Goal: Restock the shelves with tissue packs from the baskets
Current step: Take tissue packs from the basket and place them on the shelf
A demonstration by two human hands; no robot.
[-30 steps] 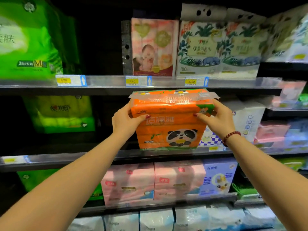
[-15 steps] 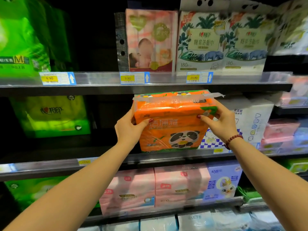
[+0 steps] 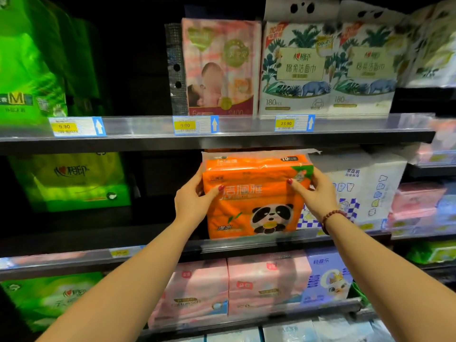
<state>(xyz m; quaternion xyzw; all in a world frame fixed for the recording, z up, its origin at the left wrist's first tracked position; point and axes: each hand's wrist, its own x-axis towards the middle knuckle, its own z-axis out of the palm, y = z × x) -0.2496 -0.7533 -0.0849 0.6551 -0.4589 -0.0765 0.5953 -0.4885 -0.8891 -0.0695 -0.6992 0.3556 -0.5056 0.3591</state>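
The orange tissue pack [image 3: 256, 201] I hold is wrapped in glossy plastic film, wrinkled and catching the light, with a clear sealed flap along its top. The shelf edge [image 3: 222, 144] above looks like smooth dark metal, fronted by a clear plastic strip [image 3: 246, 124] carrying paper price tags [image 3: 185, 124]. The white pack [image 3: 365, 183] beside mine looks matt. The 2 pink packs [image 3: 266, 282] below have a faint sheen. My bracelet [image 3: 333, 214] is of polished dark red beads.
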